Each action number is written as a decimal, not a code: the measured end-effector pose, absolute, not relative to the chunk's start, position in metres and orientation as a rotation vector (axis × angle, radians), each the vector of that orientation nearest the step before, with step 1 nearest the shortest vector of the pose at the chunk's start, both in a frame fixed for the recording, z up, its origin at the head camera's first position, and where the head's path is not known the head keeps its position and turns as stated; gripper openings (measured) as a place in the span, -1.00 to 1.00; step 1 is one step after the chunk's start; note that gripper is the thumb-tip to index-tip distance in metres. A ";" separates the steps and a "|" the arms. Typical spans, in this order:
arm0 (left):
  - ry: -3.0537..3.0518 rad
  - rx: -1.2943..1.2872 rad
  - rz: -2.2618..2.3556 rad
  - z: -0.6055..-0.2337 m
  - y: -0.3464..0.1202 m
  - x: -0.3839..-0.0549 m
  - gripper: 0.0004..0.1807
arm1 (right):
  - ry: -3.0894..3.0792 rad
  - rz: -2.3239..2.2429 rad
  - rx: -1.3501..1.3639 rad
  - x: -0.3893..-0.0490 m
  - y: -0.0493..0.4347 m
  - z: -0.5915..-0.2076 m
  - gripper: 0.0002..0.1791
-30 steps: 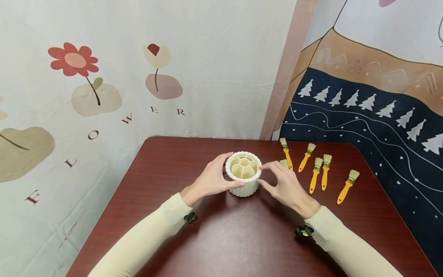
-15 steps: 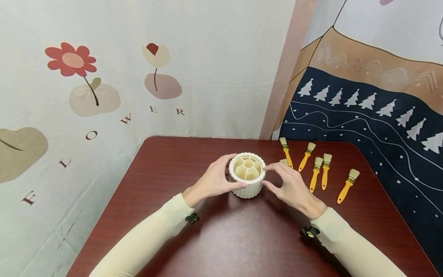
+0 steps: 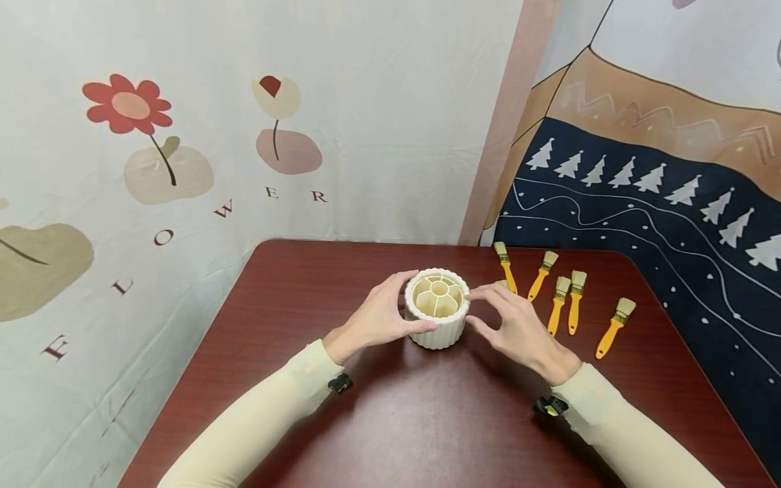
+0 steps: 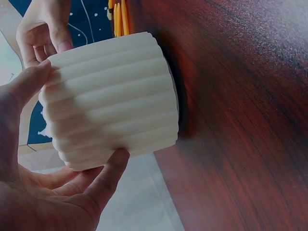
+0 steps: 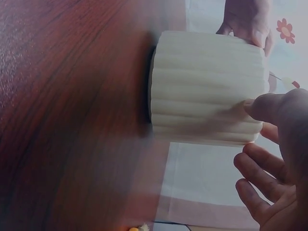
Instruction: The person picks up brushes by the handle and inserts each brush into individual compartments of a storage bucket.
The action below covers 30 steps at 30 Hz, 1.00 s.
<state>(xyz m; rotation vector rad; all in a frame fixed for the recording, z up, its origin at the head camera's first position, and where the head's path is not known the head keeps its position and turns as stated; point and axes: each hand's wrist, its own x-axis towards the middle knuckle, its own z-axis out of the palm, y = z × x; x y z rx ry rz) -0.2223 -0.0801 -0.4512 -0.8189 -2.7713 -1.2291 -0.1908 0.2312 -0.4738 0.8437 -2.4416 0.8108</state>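
Observation:
A cream, ribbed pen holder (image 3: 441,333) stands upright on the dark red table, with flower-shaped compartments inside its scalloped rim. My left hand (image 3: 379,317) grips it from the left, thumb across the near side and fingers round the far side. On the right, my right hand (image 3: 521,331) holds its upper edge lightly between thumb and forefinger. In the right wrist view, that thumb lies against the ribbed wall of the pen holder (image 5: 207,86), while the other fingers are spread off it. The left wrist view shows the pen holder (image 4: 115,101) between both hands.
Several paintbrushes with yellow handles lie at the table's right, including a single brush (image 3: 615,327) furthest right and a pair with a nearer brush (image 3: 558,305). Another brush is mostly hidden behind my right hand. A printed curtain (image 3: 390,122) hangs behind the table (image 3: 293,285).
Both hands and the pen holder have shifted slightly to the right since the first frame. Over the last half second they have hardly moved. The brushes lie as before.

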 end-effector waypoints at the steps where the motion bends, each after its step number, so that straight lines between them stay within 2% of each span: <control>1: -2.772 -0.821 -1.230 -0.451 -0.080 -0.222 0.21 | -2.444 0.808 0.843 -0.191 0.232 -0.473 -0.45; 18: -2.759 -0.822 -1.231 -0.451 -0.080 -0.223 0.18 | -2.490 0.788 0.719 -0.197 0.245 -0.461 -0.46; 30: -2.763 -0.825 -1.236 -0.451 -0.080 -0.223 0.18 | -2.553 0.758 0.587 -0.206 0.262 -0.471 -0.49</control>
